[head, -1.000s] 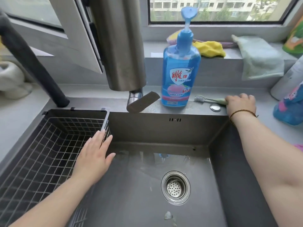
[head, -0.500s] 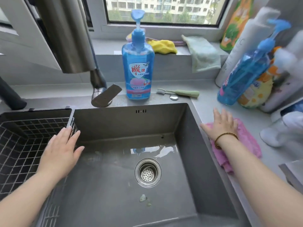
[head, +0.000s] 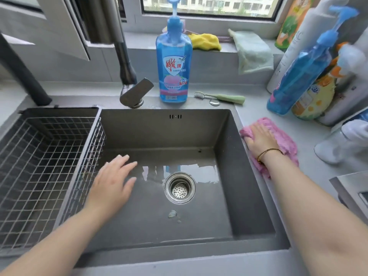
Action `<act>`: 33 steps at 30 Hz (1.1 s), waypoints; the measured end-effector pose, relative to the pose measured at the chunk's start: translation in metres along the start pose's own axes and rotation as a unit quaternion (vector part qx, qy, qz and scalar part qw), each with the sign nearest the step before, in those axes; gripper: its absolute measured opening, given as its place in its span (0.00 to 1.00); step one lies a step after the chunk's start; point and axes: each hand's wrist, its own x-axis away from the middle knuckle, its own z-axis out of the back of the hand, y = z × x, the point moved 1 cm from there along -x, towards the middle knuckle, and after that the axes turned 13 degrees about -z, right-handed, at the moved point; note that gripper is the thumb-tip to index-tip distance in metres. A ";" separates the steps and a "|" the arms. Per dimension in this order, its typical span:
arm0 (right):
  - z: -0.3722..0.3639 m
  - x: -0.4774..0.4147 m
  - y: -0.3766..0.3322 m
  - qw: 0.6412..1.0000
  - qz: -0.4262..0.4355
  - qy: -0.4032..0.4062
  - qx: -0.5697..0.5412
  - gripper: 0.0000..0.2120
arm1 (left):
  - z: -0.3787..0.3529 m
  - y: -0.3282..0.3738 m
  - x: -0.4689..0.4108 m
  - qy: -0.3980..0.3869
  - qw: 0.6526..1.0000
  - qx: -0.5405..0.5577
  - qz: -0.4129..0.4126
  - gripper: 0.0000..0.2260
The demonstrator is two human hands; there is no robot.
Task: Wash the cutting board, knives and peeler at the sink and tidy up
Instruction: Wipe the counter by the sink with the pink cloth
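The grey sink (head: 225,140) holds a shallow film of water around its steel drain strainer (head: 179,187), with a small scrap near the front. My left hand (head: 113,182) hovers over the basin's left side, fingers spread and holding nothing. My right hand (head: 259,139) lies flat on a pink cloth (head: 286,144) on the counter at the sink's right rim. No cutting board, knife or peeler is in view.
A wire drainer basket (head: 39,166) fills the sink's left part. Behind the sink stand the tap (head: 131,90), a blue dish-soap pump bottle (head: 174,64) and a green brush (head: 221,96). Several bottles (head: 298,76) crowd the right counter. Cloths lie on the windowsill.
My right hand left the green brush, moved right and forward, and now presses on the pink cloth. My left hand moved off the basket's edge to over the basin.
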 end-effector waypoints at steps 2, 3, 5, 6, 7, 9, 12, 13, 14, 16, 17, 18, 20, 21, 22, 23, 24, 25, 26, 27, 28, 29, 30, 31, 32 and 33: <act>-0.003 0.018 0.002 0.996 0.079 -0.031 0.006 0.23 | -0.005 0.027 0.018 -0.010 0.997 0.063 -0.040 0.23; -0.004 0.026 0.009 0.995 0.092 -0.037 0.004 0.24 | -0.006 0.039 0.029 -0.023 0.994 0.099 -0.041 0.24; -0.003 0.037 0.033 0.998 0.053 -0.022 -0.007 0.24 | -0.008 0.051 0.051 -0.030 0.989 0.128 -0.061 0.21; 0.000 0.041 0.045 1.000 0.004 -0.011 -0.014 0.24 | -0.010 0.053 0.063 -0.040 0.989 0.116 -0.085 0.19; 0.003 0.041 0.055 0.999 -0.049 -0.001 -0.023 0.25 | -0.009 0.055 0.073 -0.051 0.989 0.093 -0.099 0.18; 0.005 0.034 0.058 0.990 -0.135 0.014 -0.024 0.24 | -0.010 0.050 0.083 -0.034 0.993 0.053 -0.102 0.21; 0.002 0.014 0.032 0.984 -0.173 0.017 -0.032 0.22 | -0.013 0.049 0.084 -0.014 0.995 0.018 -0.097 0.17; 0.000 0.009 0.018 0.988 -0.150 0.021 -0.035 0.21 | -0.016 0.050 0.084 -0.009 0.995 0.008 -0.098 0.17; -0.003 0.005 0.005 0.993 -0.108 0.024 -0.032 0.20 | -0.019 0.051 0.084 0.002 0.995 0.004 -0.104 0.17; -0.010 0.011 -0.016 1.000 0.004 0.022 -0.017 0.19 | -0.015 0.055 0.085 -0.023 0.996 0.014 -0.089 0.16; -0.013 0.018 -0.020 0.998 0.054 0.020 -0.002 0.19 | -0.012 0.056 0.086 -0.039 0.996 0.021 -0.079 0.16; -0.016 0.026 -0.018 0.996 0.084 0.017 0.013 0.20 | -0.011 0.056 0.086 -0.048 0.996 0.010 -0.073 0.17; -0.015 0.041 -0.004 0.997 0.072 0.000 0.012 0.22 | -0.004 0.064 0.085 -0.096 0.995 0.025 -0.024 0.22; -0.013 0.049 0.008 0.999 0.039 -0.008 -0.002 0.23 | -0.001 0.068 0.084 -0.105 0.994 0.041 0.001 0.26; -0.009 0.058 0.021 1.000 0.001 -0.012 -0.014 0.24 | -0.001 0.068 0.086 -0.090 0.995 0.042 0.013 0.28; -0.006 0.069 0.034 0.999 -0.036 -0.010 -0.023 0.25 | -0.003 0.067 0.086 -0.104 0.994 0.031 0.018 0.30; -0.004 0.082 0.046 0.997 -0.067 -0.006 -0.030 0.25 | -0.002 0.068 0.086 -0.124 0.992 0.028 0.023 0.31; -0.004 0.097 0.054 0.995 -0.091 0.003 -0.035 0.25 | 0.001 0.070 0.085 -0.136 0.990 0.024 0.025 0.31; -0.007 0.114 0.058 0.993 -0.109 0.013 -0.040 0.25 | 0.003 0.071 0.085 -0.136 0.990 0.016 0.025 0.29; -0.012 0.130 0.058 0.992 -0.115 0.020 -0.045 0.25 | 0.002 0.070 0.085 -0.130 0.991 0.012 0.027 0.26; -0.016 0.146 0.054 0.993 -0.103 0.020 -0.048 0.24 | 0.001 0.071 0.085 -0.129 0.991 0.008 0.032 0.22; -0.021 0.163 0.046 0.996 -0.071 0.011 -0.046 0.23 | 0.000 0.071 0.085 -0.127 0.991 0.008 0.036 0.19; -0.026 0.178 0.036 0.999 -0.029 -0.006 -0.044 0.21 | 0.000 0.072 0.086 -0.129 0.991 0.008 0.038 0.18; -0.030 0.194 0.025 0.999 0.012 -0.025 -0.047 0.18 | 0.000 0.072 0.087 -0.133 0.990 0.010 0.040 0.17; -0.034 0.207 0.016 0.997 0.039 -0.041 -0.055 0.15 | 0.001 0.072 0.087 -0.138 0.989 0.009 0.044 0.17; -0.034 0.218 0.009 0.996 0.050 -0.047 -0.058 0.12 | 0.002 0.072 0.088 -0.139 0.989 0.007 0.045 0.17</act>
